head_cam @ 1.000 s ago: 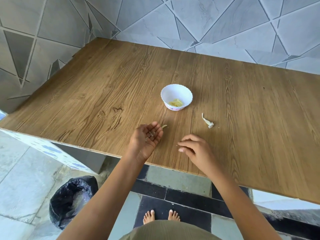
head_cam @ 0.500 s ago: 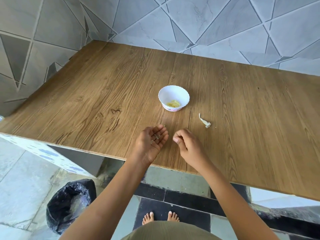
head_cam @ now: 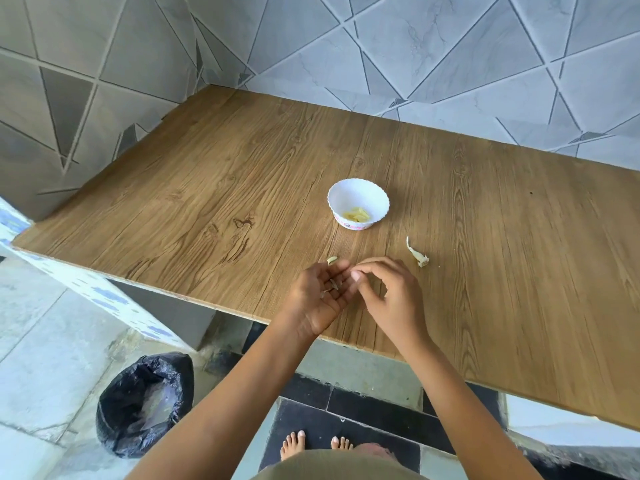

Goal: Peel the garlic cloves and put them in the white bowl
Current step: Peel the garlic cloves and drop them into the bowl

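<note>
Cupped palm-up just over the table's near edge, the left hand (head_cam: 320,299) lies loosely open, a few thin, papery peel scraps (head_cam: 330,287) resting in it. At its 3 o'clock the right hand (head_cam: 388,296) has its fingers curled, thumb and forefinger tips meeting against the left fingertips; whether they pinch anything I cannot tell.

Down at 7 o'clock, on the pale floor tiles beyond the edge, stands a bin (head_cam: 145,403) lined with a crinkled black bag.

Just past the left fingertips, at 12 o'clock, a small pale curved bit of garlic (head_cam: 331,260) lies on the wood; clove or skin, I cannot say. At 2 o'clock sits a dry, twisted garlic stalk (head_cam: 417,256).

Further on at 12 o'clock, the white bowl (head_cam: 377,199), round with a scalloped rim, holds yellowish peeled cloves (head_cam: 356,214).

Bare, grained wood-look table (head_cam: 207,202) runs wide to either side, ending at grey marbled wall tiles (head_cam: 415,46) cut in triangles.
</note>
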